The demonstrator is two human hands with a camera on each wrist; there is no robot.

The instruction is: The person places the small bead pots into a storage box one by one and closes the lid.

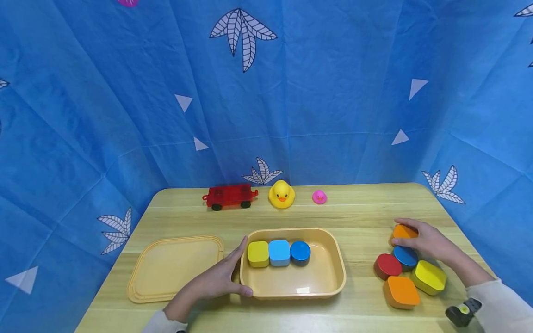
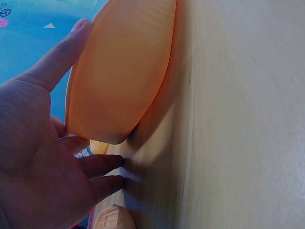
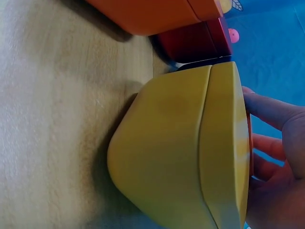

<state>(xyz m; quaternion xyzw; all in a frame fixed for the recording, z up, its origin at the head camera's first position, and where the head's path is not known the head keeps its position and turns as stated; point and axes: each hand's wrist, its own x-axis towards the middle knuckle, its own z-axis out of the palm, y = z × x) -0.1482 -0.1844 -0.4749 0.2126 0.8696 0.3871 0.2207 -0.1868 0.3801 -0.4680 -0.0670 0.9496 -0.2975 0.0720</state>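
Observation:
My left hand (image 1: 220, 277) spans the left end of a peach plastic box (image 1: 291, 296), thumb at its near corner and fingertips at the far one. In the left wrist view, the thumb lies along the box's rim while the lower fingers stretch out free. Inside sit a yellow block (image 1: 258, 254), a light blue block (image 1: 279, 253) and a blue round block (image 1: 300, 253) in a row. At the right, my right hand (image 1: 426, 238) grips an orange block (image 1: 405, 232) between thumb and fingers, its far side hidden by the hand.
Near the right hand lie a blue round block (image 1: 405, 257), a red round block (image 1: 387, 266), a yellow block (image 1: 429, 277) and another orange block (image 1: 401, 292). A peach lid (image 1: 176, 268) lies left. Behind stand a red toy wagon (image 1: 230, 196), yellow duck (image 1: 281, 194) and pink duck (image 1: 319, 197).

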